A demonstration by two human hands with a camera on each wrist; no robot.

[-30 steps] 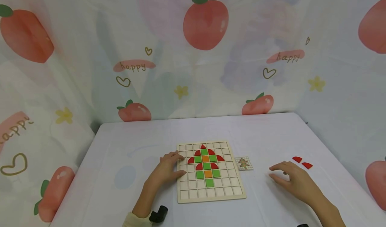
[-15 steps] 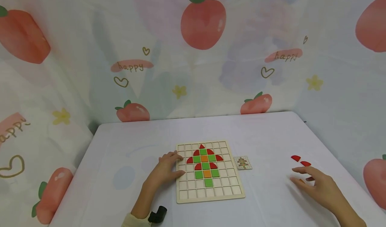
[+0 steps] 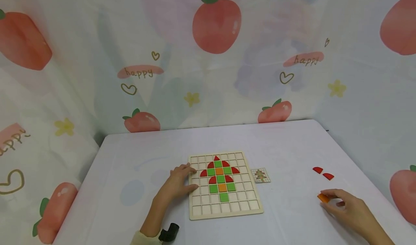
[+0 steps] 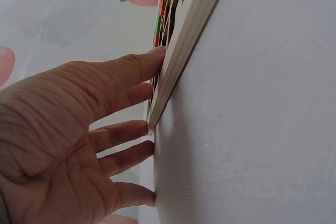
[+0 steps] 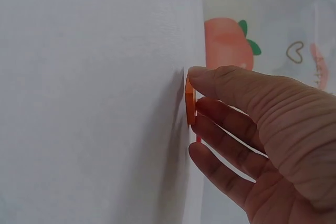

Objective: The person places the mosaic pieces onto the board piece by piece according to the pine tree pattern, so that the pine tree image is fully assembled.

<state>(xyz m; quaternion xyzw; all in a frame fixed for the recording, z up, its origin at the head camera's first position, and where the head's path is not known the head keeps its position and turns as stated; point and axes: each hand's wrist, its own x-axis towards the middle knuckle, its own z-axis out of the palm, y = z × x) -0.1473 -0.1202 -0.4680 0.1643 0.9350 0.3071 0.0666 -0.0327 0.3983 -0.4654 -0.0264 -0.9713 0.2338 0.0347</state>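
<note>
My left hand (image 3: 178,181) rests on the left edge of a wooden grid board (image 3: 242,208), thumb and fingertips touching its rim with the fingers fairly straight. Green, orange and red tiles form a tree shape on the board; a green square tile (image 3: 224,197) is its lowest piece. At the right of the table my right hand (image 3: 349,209) pinches an orange square tile (image 3: 323,198) between thumb and fingertips. In the right wrist view that orange tile (image 5: 190,100) is seen edge-on, close over the white cloth.
Two red quarter-circle tiles (image 3: 328,176) lie on the table beyond my right hand. A small pattern card (image 3: 261,175) with a tree picture sits against the board's right side. A printed curtain (image 3: 208,78) rises behind the table (image 3: 156,147).
My right hand has moved right and toward me, past the red tiles, and now pinches an orange tile from the table. The left hand stays at the board's edge.
</note>
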